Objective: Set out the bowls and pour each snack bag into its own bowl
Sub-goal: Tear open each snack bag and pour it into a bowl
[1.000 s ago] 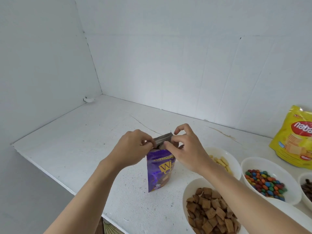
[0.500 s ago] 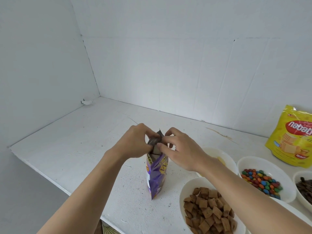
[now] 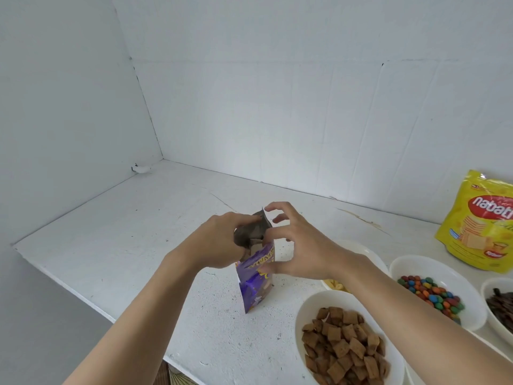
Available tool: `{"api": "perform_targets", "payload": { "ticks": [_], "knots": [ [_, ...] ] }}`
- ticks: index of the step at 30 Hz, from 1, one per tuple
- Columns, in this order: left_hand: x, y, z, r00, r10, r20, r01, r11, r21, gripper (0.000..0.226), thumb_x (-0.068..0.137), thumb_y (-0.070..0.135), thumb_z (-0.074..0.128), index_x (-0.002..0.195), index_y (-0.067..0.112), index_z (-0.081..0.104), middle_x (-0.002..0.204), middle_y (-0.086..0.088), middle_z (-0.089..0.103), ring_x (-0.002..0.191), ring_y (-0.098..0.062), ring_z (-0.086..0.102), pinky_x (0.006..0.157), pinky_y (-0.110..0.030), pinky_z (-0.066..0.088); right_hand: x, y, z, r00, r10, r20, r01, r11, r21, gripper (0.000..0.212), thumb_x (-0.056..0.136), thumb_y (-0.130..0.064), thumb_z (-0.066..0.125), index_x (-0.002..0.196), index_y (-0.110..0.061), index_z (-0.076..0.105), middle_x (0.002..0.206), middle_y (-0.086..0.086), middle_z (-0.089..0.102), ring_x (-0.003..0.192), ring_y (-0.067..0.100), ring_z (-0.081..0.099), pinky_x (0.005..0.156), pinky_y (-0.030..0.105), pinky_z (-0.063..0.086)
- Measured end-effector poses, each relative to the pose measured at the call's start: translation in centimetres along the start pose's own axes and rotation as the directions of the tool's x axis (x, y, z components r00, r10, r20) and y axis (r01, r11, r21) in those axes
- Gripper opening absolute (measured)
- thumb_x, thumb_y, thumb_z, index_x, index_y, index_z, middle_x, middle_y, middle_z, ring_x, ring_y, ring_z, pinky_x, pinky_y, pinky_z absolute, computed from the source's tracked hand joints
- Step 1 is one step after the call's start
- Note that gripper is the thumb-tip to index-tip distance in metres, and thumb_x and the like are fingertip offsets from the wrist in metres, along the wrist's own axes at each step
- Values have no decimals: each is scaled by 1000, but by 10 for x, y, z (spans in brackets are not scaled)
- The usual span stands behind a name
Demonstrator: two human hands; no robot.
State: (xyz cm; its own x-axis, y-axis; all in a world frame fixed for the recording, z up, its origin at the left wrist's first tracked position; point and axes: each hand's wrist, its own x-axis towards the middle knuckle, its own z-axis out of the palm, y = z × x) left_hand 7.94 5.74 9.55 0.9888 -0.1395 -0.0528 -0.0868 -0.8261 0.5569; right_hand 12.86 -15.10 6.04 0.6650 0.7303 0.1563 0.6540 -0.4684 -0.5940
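Observation:
A purple snack bag (image 3: 255, 287) stands upright on the white table (image 3: 138, 232), its silver-lined top torn open. My left hand (image 3: 219, 243) grips the top flap from the left. My right hand (image 3: 299, 251) holds the bag's right side with thumb and forefinger, the other fingers spread above it. To the right stand white bowls: one of brown square pieces (image 3: 302, 309), one of coloured candies (image 3: 416, 262), one of dark pieces (image 3: 484, 290) at the frame edge. A bowl of yellow sticks (image 3: 372, 254) lies mostly hidden behind my right arm.
A yellow Nabati bag (image 3: 483, 223) stands against the back wall at the far right. White walls close the table at the back and left. The table's front edge (image 3: 83, 295) runs diagonally below my left arm.
The bag has turned edge-on and its top has been pulled open, showing the silver lining. My right hand's fingers have spread apart from their earlier pinch.

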Motion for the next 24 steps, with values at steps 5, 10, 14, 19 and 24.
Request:
{"api": "perform_targets", "payload": {
  "ticks": [5, 10, 14, 19, 24],
  "knots": [
    [6, -14, -6, 997, -67, -27, 63, 990, -128, 71, 77, -8, 49, 122, 43, 70, 125, 7, 64, 82, -18, 75, 64, -34, 64, 5, -1, -3, 999, -3, -35, -4, 979, -203, 10, 86, -34, 77, 87, -31, 68, 136, -13, 28, 128, 10, 37, 95, 46, 50],
    [5, -11, -2, 996, -86, -2, 81, 942, -325, 56, 84, -7, 60, 117, 36, 74, 114, 2, 71, 89, -22, 75, 72, -38, 66, 4, -4, -3, 998, -7, -56, -7, 969, -248, 11, 87, -37, 75, 87, -26, 70, 134, -11, 30, 127, 11, 38, 97, 43, 48],
    [4, -8, 5, 993, -107, -53, 79, 920, -385, 52, 81, -8, 58, 105, 33, 78, 102, 4, 75, 83, -24, 76, 73, -44, 66, 5, -4, -1, 998, -59, 19, 62, 982, -178, 11, 86, -33, 79, 81, -30, 69, 144, -12, 24, 134, 12, 31, 106, 44, 42],
    [1, -11, 4, 964, -203, -170, 87, 851, -518, 33, 91, -5, 59, 97, 20, 80, 97, -2, 78, 75, -21, 77, 74, -41, 65, 4, -9, -2, 998, -47, 47, 53, 989, -136, 12, 88, -28, 77, 81, -29, 67, 145, -14, 23, 138, 11, 23, 108, 42, 40],
    [-6, -14, 10, 955, -142, -262, -14, 857, -516, 24, 95, 6, 65, 94, 25, 79, 93, 8, 78, 87, -13, 72, 69, -23, 56, 6, -16, 8, 984, -134, -114, 117, 982, -147, 13, 86, -38, 76, 83, -26, 72, 136, -10, 38, 138, 8, 26, 109, 42, 37]
  ]
}}
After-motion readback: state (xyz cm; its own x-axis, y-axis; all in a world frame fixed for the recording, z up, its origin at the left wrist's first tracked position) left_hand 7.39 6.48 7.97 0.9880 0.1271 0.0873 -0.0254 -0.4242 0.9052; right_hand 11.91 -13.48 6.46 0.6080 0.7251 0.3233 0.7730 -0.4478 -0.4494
